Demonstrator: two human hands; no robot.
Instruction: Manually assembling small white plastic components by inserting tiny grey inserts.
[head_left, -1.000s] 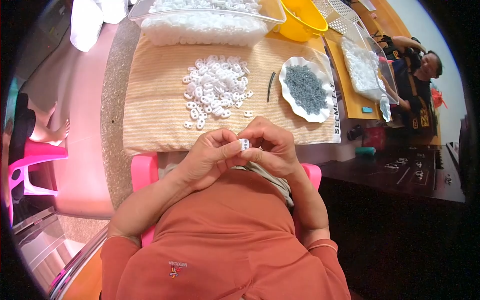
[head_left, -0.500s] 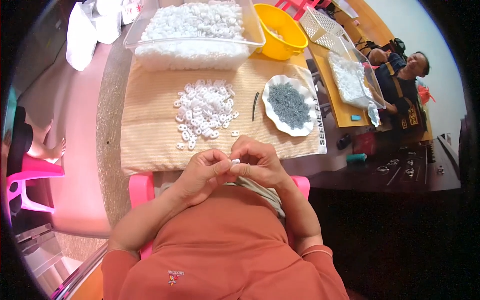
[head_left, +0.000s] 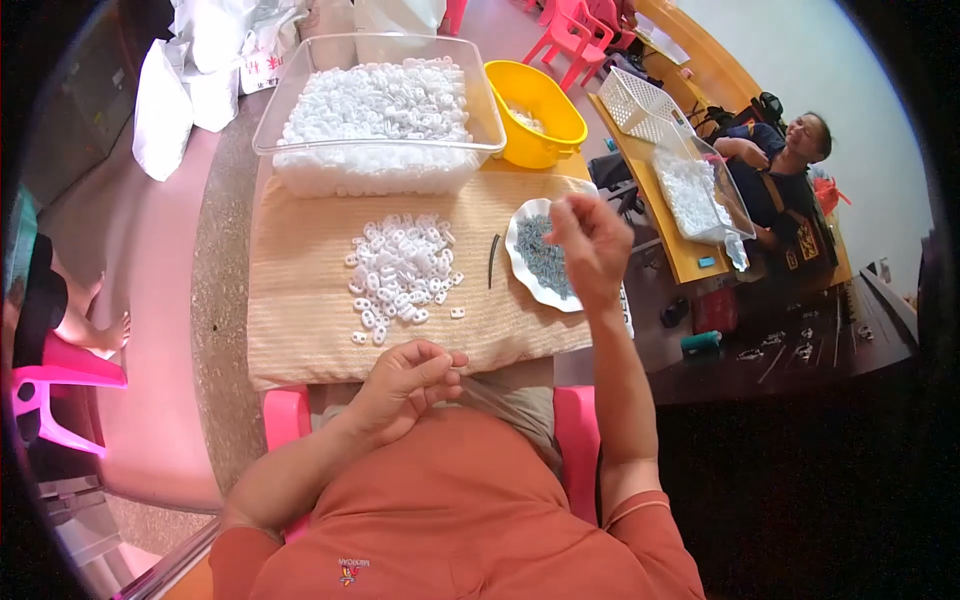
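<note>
My left hand [head_left: 408,388] is closed in front of my belly, thumb and forefinger tips together. Whatever it pinches, if anything, is too small to make out. My right hand [head_left: 597,248] is raised above the right part of a scalloped white dish [head_left: 520,270], its fingers curled in; what they hold is hidden. Small grey pieces [head_left: 545,262] fill the dish, partly covered by the hand. A loose pile of white oval two-holed plastic pieces [head_left: 400,265] lies on the cloth, with a single one [head_left: 457,313] apart from it. Left of the dish is a thin black strip [head_left: 493,262].
A large clear bin [head_left: 380,160] full of white pieces stands at the back of the striped cloth [head_left: 300,320]. Beside it is a yellow tub [head_left: 550,148] holding some white pieces. Rightward, a person [head_left: 780,165] sits by another bin [head_left: 735,205]. White bags [head_left: 163,120] stand at left.
My hands, together around a small white piece before, are apart. The right has moved forward and right to above the dish; the left stays near my belly. The view has shifted slightly.
</note>
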